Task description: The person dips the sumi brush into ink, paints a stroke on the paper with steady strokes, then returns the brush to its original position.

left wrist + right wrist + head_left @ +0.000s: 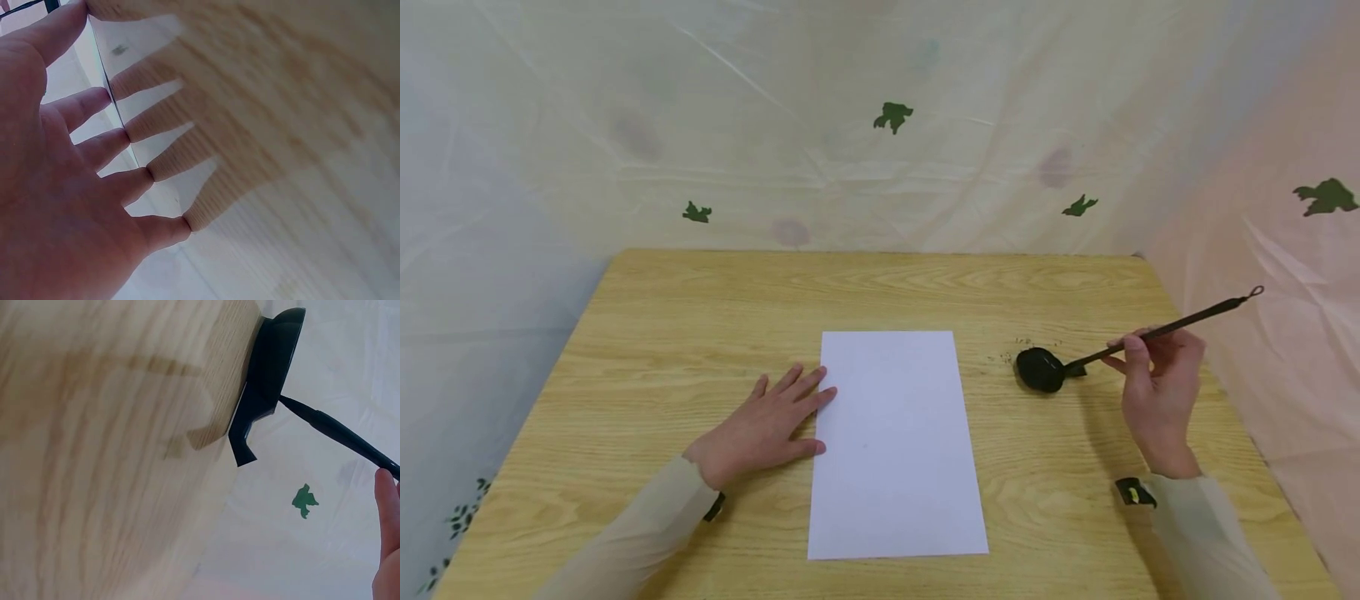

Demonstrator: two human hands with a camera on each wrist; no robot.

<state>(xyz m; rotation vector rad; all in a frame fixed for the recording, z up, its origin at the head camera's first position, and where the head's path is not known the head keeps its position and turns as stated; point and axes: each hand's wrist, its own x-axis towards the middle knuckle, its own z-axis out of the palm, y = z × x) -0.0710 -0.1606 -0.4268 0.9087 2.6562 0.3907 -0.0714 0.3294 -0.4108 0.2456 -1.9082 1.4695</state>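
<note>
A sheet of white paper lies lengthwise in the middle of the table. My left hand rests flat with fingers spread, its fingertips on the sheet's left edge; the left wrist view shows these fingers straight and touching the surface. To the right, my right hand pinches a dark writing brush with a loop at its upper end. The brush slants down to a small black ink dish with a short handle. At the dish's rim, the brush tip is partly hidden in the right wrist view.
The wood-grain table carries small dark specks beside the dish. Pale cloth with green bird shapes hangs behind and on both sides of it. Each wrist wears a dark band.
</note>
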